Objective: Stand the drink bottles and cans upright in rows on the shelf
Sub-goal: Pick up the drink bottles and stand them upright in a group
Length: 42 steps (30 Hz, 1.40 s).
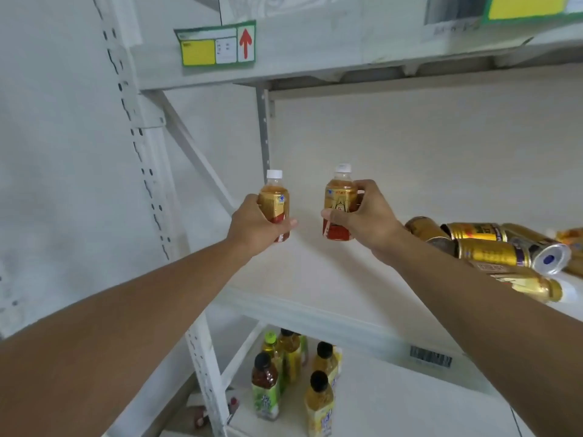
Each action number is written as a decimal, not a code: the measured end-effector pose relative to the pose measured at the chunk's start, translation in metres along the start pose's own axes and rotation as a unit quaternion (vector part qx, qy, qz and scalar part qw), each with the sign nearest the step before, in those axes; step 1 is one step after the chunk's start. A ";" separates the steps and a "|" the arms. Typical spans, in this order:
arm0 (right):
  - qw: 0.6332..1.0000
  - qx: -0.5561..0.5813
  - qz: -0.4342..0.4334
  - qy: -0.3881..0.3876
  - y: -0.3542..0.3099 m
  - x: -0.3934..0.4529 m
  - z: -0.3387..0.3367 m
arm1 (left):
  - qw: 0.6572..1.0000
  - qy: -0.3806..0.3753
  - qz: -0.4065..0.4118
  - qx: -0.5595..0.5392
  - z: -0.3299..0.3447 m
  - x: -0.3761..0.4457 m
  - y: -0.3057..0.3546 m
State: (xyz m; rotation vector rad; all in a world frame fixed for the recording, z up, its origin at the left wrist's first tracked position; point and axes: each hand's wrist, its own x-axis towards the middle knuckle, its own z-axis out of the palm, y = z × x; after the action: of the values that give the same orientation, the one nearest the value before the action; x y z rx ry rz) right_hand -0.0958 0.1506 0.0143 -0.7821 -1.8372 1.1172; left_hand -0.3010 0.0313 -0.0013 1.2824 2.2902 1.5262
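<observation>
My left hand (pixel 255 227) grips a small amber drink bottle (pixel 275 200) with a white cap and gold label, held upright over the left end of the white shelf (pixel 315 279). My right hand (pixel 366 216) grips a second bottle of the same kind (pixel 340 200), also upright, a little to the right. Whether either bottle's base touches the shelf I cannot tell. A heap of gold cans (pixel 492 247) and one more bottle (pixel 533 287) lie on their sides at the right of the same shelf.
Several taller bottles with dark and green caps (pixel 293 370) stand on the lower shelf. A perforated white upright (pixel 151 171) and a diagonal brace flank the left. The shelf above carries a yellow and green label with a red arrow (pixel 217 45).
</observation>
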 end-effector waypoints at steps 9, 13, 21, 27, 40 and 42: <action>0.998 -0.032 0.021 0.043 0.031 0.047 0.051 | 0.998 -0.040 0.045 -0.002 0.029 0.076 -0.038; 0.997 -0.025 0.029 0.066 0.045 0.059 0.066 | 0.997 -0.041 0.061 -0.008 0.047 0.098 -0.051; 0.997 -0.009 0.026 0.074 0.057 0.078 0.084 | 0.992 -0.064 0.095 -0.053 0.066 0.116 -0.067; 0.997 -0.039 0.005 0.074 0.063 0.085 0.093 | 0.982 -0.131 0.114 -0.069 0.060 0.112 -0.069; 0.995 -0.051 0.015 0.087 0.068 0.089 0.098 | 0.983 -0.143 0.098 -0.061 0.058 0.112 -0.073; 0.995 -0.061 0.014 0.084 0.068 0.087 0.100 | 0.984 -0.142 0.092 -0.059 0.057 0.109 -0.071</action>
State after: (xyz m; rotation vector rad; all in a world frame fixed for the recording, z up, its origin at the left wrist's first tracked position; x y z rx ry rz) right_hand -0.2182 0.2111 -0.0445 -0.9456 -1.7696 0.9340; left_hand -0.3827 0.1371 -0.0485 1.5987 1.9258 1.3979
